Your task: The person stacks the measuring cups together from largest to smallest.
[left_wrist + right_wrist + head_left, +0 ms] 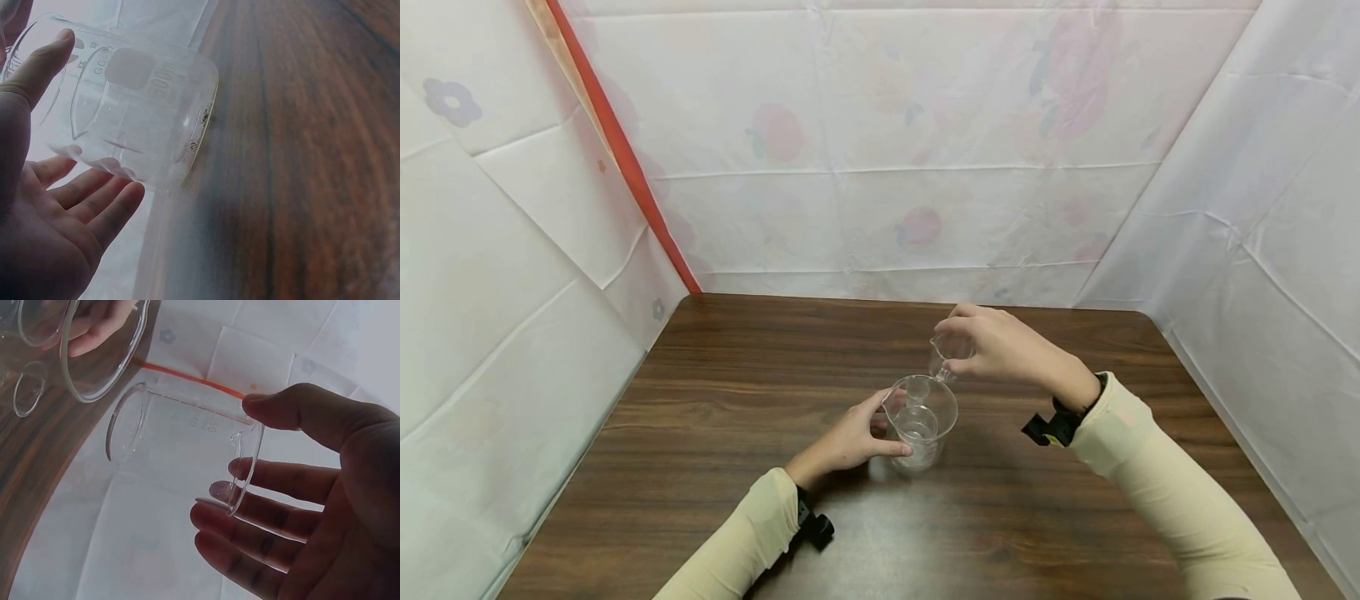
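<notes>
My left hand [852,435] holds the big beaker [144,106], maybe another glass [917,425] inside already, and my right hand [1000,343] holds the small beaker [187,447] outside.

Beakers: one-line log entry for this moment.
left hand: holds large beaker | right hand: holds small beaker by rim | small beaker: near large beaker's rim

The large clear glass beaker [938,442] stands upright just below the centre-right of the head view, its spout toward the left, "500" printed beside a pale patch on its wall; more clear glassware shows inside it. The small clear glass beaker [181,437], faintly marked "50", is held up by its rim, near the large one's upper-right edge.
</notes>
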`<act>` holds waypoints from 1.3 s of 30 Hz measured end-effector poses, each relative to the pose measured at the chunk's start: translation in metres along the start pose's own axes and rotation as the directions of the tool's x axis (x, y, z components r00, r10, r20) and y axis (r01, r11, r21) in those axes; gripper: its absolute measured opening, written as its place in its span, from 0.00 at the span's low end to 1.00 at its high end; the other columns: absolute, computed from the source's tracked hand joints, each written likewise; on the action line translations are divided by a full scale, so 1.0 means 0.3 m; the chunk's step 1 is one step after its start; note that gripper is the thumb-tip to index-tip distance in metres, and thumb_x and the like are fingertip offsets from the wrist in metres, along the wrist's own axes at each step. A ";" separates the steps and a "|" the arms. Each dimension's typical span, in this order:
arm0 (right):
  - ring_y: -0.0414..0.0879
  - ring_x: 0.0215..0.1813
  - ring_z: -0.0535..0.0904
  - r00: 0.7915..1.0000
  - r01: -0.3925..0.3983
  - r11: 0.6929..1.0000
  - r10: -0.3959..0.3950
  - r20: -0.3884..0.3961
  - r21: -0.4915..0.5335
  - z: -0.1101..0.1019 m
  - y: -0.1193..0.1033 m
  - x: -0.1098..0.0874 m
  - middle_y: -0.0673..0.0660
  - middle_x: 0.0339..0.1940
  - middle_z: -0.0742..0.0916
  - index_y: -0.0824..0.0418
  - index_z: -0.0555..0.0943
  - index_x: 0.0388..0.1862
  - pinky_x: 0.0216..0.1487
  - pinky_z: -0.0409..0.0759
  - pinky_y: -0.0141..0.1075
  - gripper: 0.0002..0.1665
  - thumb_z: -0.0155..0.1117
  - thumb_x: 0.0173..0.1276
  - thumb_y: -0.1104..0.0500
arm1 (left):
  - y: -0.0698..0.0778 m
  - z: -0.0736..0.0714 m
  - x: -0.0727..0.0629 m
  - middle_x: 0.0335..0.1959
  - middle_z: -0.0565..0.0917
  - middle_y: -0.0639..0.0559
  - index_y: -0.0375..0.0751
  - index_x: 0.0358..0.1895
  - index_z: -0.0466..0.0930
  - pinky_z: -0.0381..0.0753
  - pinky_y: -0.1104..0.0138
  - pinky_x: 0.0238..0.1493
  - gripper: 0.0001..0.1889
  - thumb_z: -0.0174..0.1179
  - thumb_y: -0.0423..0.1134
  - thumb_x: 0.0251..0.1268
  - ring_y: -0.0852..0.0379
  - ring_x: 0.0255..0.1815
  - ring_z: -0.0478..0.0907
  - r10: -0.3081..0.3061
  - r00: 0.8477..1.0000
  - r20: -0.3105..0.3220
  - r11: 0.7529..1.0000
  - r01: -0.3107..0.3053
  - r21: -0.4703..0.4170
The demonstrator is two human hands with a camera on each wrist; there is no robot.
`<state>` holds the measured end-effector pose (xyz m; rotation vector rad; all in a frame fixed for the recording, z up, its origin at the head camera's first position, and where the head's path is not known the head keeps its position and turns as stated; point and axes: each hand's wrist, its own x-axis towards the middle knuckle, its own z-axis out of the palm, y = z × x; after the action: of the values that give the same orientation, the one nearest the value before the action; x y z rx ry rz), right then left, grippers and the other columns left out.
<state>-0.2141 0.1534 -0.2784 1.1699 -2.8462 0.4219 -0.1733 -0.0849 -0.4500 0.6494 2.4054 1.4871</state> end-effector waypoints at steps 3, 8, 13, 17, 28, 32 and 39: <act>0.45 0.38 0.83 1.000 0.022 0.999 -0.022 0.005 0.024 0.000 -0.006 -0.003 0.54 0.45 0.83 0.61 0.83 0.53 0.39 0.82 0.38 0.24 0.72 0.58 0.55 | 0.002 -0.002 -0.002 0.71 0.68 0.48 0.43 0.75 0.57 0.79 0.54 0.62 0.47 0.73 0.47 0.54 0.43 0.61 0.77 -0.004 1.000 0.005 1.000 0.004 0.000; 0.42 0.37 0.83 0.998 0.056 0.998 -0.056 0.001 0.030 0.003 -0.016 -0.005 0.55 0.45 0.84 0.61 0.83 0.53 0.39 0.82 0.36 0.23 0.72 0.58 0.56 | 0.003 -0.005 -0.006 0.71 0.68 0.48 0.44 0.75 0.56 0.78 0.53 0.62 0.47 0.72 0.48 0.55 0.42 0.61 0.77 -0.005 1.000 0.009 1.000 0.005 -0.006; 0.40 0.36 0.82 0.998 0.060 0.997 -0.062 0.030 0.051 0.010 -0.030 -0.006 0.52 0.46 0.83 0.58 0.83 0.53 0.39 0.82 0.33 0.23 0.71 0.59 0.55 | 0.005 -0.007 -0.008 0.71 0.68 0.48 0.43 0.75 0.56 0.78 0.53 0.62 0.47 0.72 0.48 0.55 0.42 0.62 0.77 -0.002 1.000 0.010 1.000 0.003 -0.006; 0.40 0.37 0.82 0.995 0.087 0.995 -0.089 0.042 0.058 0.018 -0.038 -0.006 0.51 0.47 0.83 0.58 0.82 0.54 0.40 0.81 0.33 0.23 0.71 0.59 0.55 | 0.007 -0.008 -0.008 0.71 0.68 0.47 0.42 0.75 0.55 0.78 0.52 0.62 0.47 0.72 0.48 0.55 0.42 0.62 0.77 0.001 1.000 0.011 1.000 -0.001 -0.007; 0.42 0.37 0.79 0.985 0.142 0.989 -0.145 0.089 0.037 0.043 -0.054 -0.003 0.53 0.48 0.83 0.60 0.82 0.55 0.40 0.80 0.35 0.23 0.71 0.60 0.56 | 0.002 -0.006 -0.011 0.72 0.68 0.48 0.45 0.76 0.55 0.78 0.52 0.63 0.46 0.72 0.48 0.56 0.41 0.62 0.76 -0.015 1.000 0.017 1.000 0.015 -0.008; 0.44 0.37 0.80 0.980 0.163 0.986 -0.166 0.108 0.034 0.059 -0.054 -0.002 0.54 0.47 0.82 0.61 0.81 0.55 0.41 0.80 0.36 0.24 0.71 0.60 0.57 | 0.000 -0.006 -0.011 0.72 0.68 0.48 0.45 0.76 0.55 0.78 0.51 0.63 0.47 0.72 0.48 0.56 0.40 0.62 0.76 -0.012 1.000 0.019 1.000 0.012 -0.015; 0.46 0.40 0.82 0.977 0.173 0.984 -0.176 0.118 0.037 0.081 -0.057 0.001 0.53 0.47 0.83 0.62 0.82 0.55 0.43 0.81 0.36 0.24 0.71 0.59 0.57 | 0.000 -0.006 -0.009 0.71 0.69 0.50 0.47 0.74 0.58 0.78 0.54 0.63 0.45 0.72 0.48 0.55 0.44 0.63 0.76 0.001 1.000 0.015 1.000 -0.001 -0.012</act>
<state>-0.2006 0.1352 -0.2977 1.4843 -2.8113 0.3944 -0.1716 -0.0877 -0.4493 0.6574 2.3837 1.4907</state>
